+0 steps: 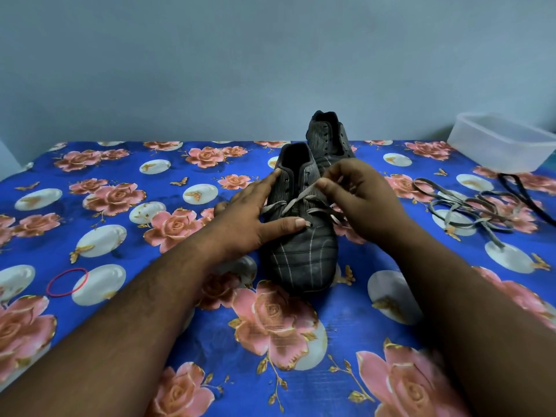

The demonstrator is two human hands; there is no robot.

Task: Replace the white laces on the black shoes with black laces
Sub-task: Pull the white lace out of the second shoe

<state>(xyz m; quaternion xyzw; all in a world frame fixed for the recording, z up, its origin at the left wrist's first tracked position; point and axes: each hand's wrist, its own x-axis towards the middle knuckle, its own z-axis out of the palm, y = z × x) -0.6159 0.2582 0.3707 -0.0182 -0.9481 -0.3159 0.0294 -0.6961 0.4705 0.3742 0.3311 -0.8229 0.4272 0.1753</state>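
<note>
**White lace drawn from black boot**

As the left hand (pixel 249 218) lies flat with straight fingers on the near black striped leather shoe (pixel 301 236), the right hand (pixel 358 200) pinches its worn white lace (pixel 296 201). The shoe stands mid-worktop (pixel 150 296), on a blue floral cloth. A second black shoe (pixel 329 139) stands behind; a loose white lace (pixel 469 212) and a black lace (pixel 523 191) lie to the right.

A plain pale blue-grey wall (pixel 210 61) rose behind a table covered by a bright blue floral cloth (pixel 126 164) printed with pink roses, white ovals and gold butterflies, evenly lit.
</note>
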